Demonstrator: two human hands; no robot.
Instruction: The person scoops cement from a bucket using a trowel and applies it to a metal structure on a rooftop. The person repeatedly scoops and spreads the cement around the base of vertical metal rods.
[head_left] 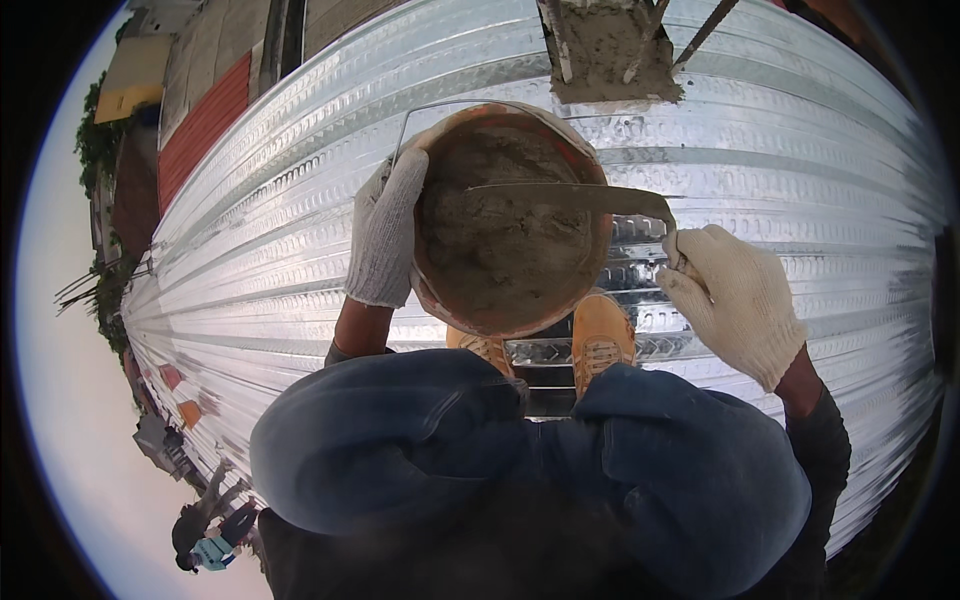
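Observation:
A round bucket [427, 283] with wet grey mortar [505, 245] inside tilts toward me above my shoes. My left hand [388, 232], in a white knit glove, grips its left side by the rim. The thin wire handle stands up at the bucket's far left. In my right hand [735, 300], also gloved, the fingers are closed around the grip of a trowel [600, 199]. Its long mortar-coated blade reaches left across the bucket's mouth. Whether the blade's tip touches the mortar is hard to tell.
Shiny ribbed metal decking [300, 215] spreads all around me. Beyond the bucket, rods rise from a mortar-filled opening [615, 80]. My tan shoes [603, 335] stand on the decking under the bucket. At the lower left, another person [212, 545] is some way off.

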